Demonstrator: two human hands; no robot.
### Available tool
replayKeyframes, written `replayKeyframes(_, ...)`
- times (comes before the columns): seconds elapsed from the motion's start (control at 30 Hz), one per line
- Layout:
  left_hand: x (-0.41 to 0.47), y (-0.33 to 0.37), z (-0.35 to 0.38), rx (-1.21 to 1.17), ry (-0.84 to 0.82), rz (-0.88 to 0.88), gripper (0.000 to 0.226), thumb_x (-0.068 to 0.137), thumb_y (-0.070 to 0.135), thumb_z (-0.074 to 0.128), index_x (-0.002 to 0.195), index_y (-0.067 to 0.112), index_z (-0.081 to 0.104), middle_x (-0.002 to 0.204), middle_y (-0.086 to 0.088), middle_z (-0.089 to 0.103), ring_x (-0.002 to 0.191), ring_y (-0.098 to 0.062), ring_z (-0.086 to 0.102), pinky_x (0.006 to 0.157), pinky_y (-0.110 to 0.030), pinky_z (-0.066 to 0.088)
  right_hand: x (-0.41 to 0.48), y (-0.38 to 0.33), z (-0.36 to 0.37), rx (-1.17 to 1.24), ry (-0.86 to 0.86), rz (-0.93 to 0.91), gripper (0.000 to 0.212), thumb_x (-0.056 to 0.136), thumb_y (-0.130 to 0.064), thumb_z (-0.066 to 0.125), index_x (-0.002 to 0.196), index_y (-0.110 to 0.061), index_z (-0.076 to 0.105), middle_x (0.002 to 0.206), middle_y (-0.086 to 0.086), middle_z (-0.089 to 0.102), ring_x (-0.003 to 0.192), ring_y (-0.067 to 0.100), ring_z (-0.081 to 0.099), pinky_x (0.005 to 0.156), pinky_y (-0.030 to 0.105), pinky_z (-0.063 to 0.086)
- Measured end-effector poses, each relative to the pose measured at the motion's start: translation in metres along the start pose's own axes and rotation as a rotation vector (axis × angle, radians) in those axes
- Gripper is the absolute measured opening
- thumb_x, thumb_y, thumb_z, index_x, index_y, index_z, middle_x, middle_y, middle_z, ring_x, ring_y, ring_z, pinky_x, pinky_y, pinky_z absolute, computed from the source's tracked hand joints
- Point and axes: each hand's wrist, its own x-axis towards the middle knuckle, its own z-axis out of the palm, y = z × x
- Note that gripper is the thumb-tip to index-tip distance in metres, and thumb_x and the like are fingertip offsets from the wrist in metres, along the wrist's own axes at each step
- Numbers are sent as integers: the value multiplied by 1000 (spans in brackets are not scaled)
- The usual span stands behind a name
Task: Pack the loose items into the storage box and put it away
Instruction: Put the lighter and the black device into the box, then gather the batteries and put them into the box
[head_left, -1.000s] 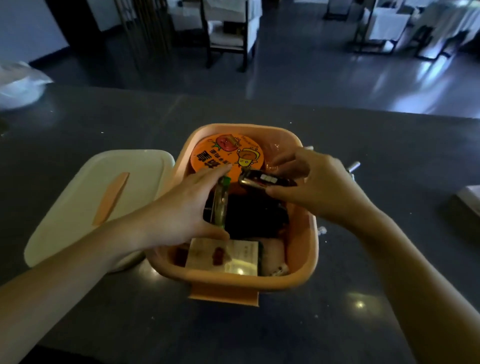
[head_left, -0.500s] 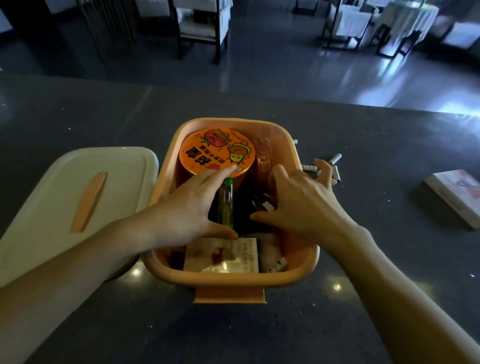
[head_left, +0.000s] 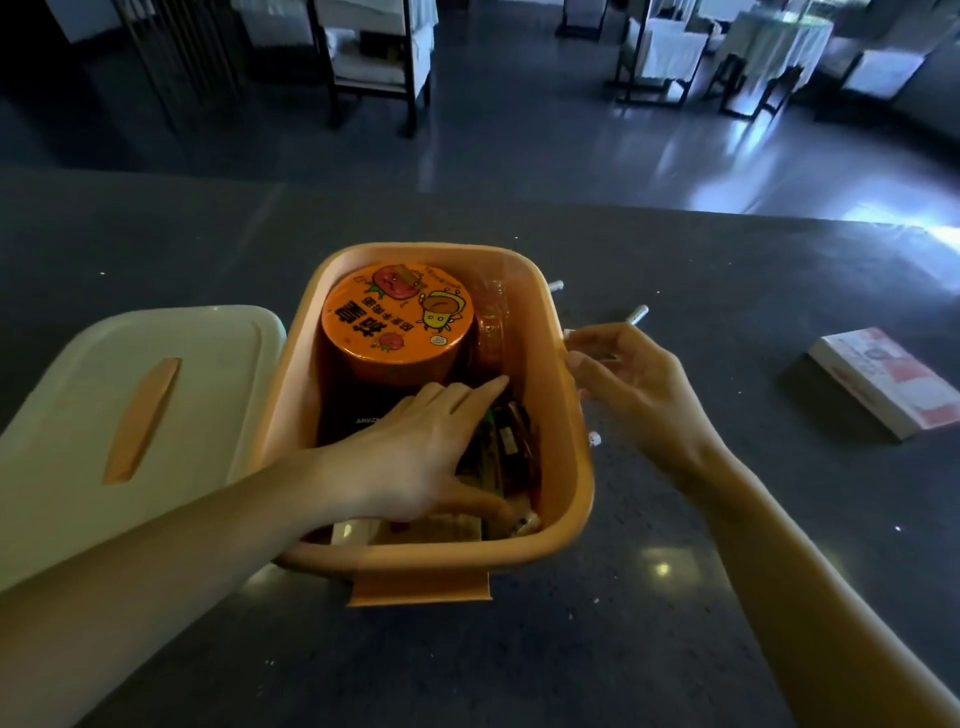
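The orange storage box (head_left: 566, 467) stands open on the dark table. Inside it are a round orange noodle cup (head_left: 397, 317) at the far end, a dark block (head_left: 348, 410), a dark packet (head_left: 511, 441) and a pale card (head_left: 436, 527) at the near end. My left hand (head_left: 415, 452) lies inside the box, fingers straight, pressing on the packed things. My right hand (head_left: 628, 379) hovers just outside the box's right wall with loosely curled fingers, beside small white sticks (head_left: 637, 314). I see nothing clearly held in it.
The box's cream lid (head_left: 156, 374) with an orange handle lies flat to the left, touching the box. A pale flat book or carton (head_left: 883, 379) lies at the right. More small white pieces (head_left: 594, 439) sit by the box's right side. Chairs stand beyond the table.
My right hand let go of the dark packet in the box and moved out over its right wall toward the white sticks. My left hand shifted right and flattened over the contents.
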Motion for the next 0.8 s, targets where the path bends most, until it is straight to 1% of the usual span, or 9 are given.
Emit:
replayKeyframes(0.1, -3, -1, -3, -25, -43, -51, 107, 57, 85, 37, 142, 41, -10, 148, 11, 19, 131, -10, 20, 109, -34, 20, 0, 3, -1, 1, -14, -14, 25, 83, -29, 60, 105, -16, 59, 108, -2, 63, 97, 11, 62, 82, 35, 53)
replayKeyframes(0.17, -6, -2, -8, -72, -10, -62, 103, 59, 84, 32, 144, 39, -8, 151, 11, 15, 134, -8, 16, 111, -34, 17, 2, 6, -2, 3, -13, -14, 20, 84, -27, 60, 103, -19, 58, 106, -4, 63, 96, 11, 62, 79, 31, 53)
replayKeyframes(0.3, -10, -3, -13, -147, 113, -42, 89, 70, 74, 35, 145, 36, 5, 152, 12, 16, 128, 6, 11, 107, -24, 12, 10, 25, -11, -135, 40, 27, 19, 86, -24, 60, 104, -27, 56, 102, -11, 62, 94, 7, 61, 77, 26, 52)
replayKeyframes(0.43, -6, 13, -16, -165, 274, -10, 74, 78, 62, 42, 143, 33, 22, 142, 14, 35, 127, 3, 29, 104, -23, 25, 15, 50, -37, -269, 81, 13, 18, 84, -26, 62, 95, -39, 56, 92, -20, 61, 84, -3, 60, 66, 12, 45)
replayKeyframes(0.53, -1, 40, -15, -165, 377, 18, 58, 84, 49, 50, 137, 31, 36, 125, 19, 46, 115, 6, 40, 93, -14, 30, 22, 67, -61, -258, 78, 22, 19, 82, -23, 64, 86, -40, 58, 91, -16, 64, 82, 3, 63, 69, 21, 51)
replayKeyframes(0.6, 4, 64, -11, -155, 419, 44, 51, 85, 43, 52, 133, 31, 41, 120, 22, 48, 112, 7, 42, 92, -12, 34, 29, 75, -79, -271, 59, 20, 21, 82, -21, 65, 83, -41, 58, 89, -15, 65, 81, 4, 63, 70, 23, 51)
replayKeyframes(0.63, 8, 77, -9, -142, 436, 61, 49, 85, 42, 52, 132, 31, 43, 120, 21, 49, 113, 6, 43, 94, -13, 34, 34, 79, -89, -288, 38, 11, 21, 82, -21, 65, 83, -41, 58, 87, -16, 65, 80, 3, 63, 70, 22, 50)
replayKeyframes(0.73, 27, 116, 1, -22, 490, 119, 50, 88, 42, 51, 134, 27, 43, 128, 15, 48, 117, 3, 38, 97, -5, 23, 47, 90, -121, -340, -29, -24, 17, 82, -22, 65, 89, -37, 59, 87, -17, 64, 78, -1, 61, 67, 13, 46)
replayKeyframes(0.8, 48, 139, 10, 110, 489, 130, 51, 89, 43, 49, 136, 24, 41, 132, 11, 46, 120, -3, 39, 101, -13, 26, 57, 99, -143, -396, -73, -53, 17, 83, -22, 64, 90, -35, 58, 85, -19, 61, 76, -6, 58, 62, 6, 40)
